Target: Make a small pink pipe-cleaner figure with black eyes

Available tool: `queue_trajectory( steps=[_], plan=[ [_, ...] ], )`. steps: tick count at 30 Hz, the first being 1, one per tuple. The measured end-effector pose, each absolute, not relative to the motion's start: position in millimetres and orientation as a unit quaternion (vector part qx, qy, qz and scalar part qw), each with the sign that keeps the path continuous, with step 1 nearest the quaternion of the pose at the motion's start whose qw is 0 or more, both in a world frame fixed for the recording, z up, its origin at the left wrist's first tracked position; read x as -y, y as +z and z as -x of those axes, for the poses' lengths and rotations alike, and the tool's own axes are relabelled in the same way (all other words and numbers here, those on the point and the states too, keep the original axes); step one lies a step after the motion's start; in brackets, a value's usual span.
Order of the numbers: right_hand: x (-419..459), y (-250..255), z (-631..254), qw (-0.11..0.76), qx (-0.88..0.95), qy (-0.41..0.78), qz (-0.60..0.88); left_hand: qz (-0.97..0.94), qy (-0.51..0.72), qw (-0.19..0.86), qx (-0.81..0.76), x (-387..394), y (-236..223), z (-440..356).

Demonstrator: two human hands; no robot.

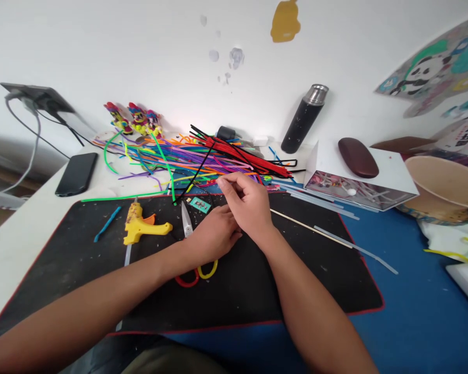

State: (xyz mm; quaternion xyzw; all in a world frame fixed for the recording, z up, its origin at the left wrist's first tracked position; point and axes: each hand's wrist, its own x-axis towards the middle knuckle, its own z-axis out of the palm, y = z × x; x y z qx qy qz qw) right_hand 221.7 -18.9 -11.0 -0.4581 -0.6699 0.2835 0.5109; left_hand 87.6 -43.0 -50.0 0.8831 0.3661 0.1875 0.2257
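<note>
Facing white wall [140,52], black mat [320,275] beneath left hand [212,234], right hand [253,205]

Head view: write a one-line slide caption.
Left hand and right hand close together over a black mat, scissors and yellow glue gun nearby, colourful craft stems behind.

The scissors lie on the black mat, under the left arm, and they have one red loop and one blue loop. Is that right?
Not quite: the second loop is yellow, not blue, as the head view shows. The scissors do lie on the black mat, under the left arm, and the other loop is red.
</note>
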Motion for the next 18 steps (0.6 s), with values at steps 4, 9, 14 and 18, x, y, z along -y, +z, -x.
queue_trajectory(
  steps=[4,9,14,18],
  plan=[
    [19.3,-10.2,-221.9,0.506,0.673,0.283,0.460,-0.876,0.211,0.236,-0.364,42.0,-46.2,-83.2],
    [18.7,-10.3,-221.8,0.512,0.673,0.285,0.451,-0.862,0.226,0.234,-0.388,33.1,-34.4,-66.9],
    [18.7,-12.1,-220.5,0.501,0.678,0.284,0.457,-0.860,0.214,0.235,-0.400,29.1,-31.3,-59.4],
    [18.4,-13.6,-220.4,0.500,0.678,0.284,0.458,-0.874,0.188,0.226,-0.386,32.1,-36.9,-61.7]
  ],
)
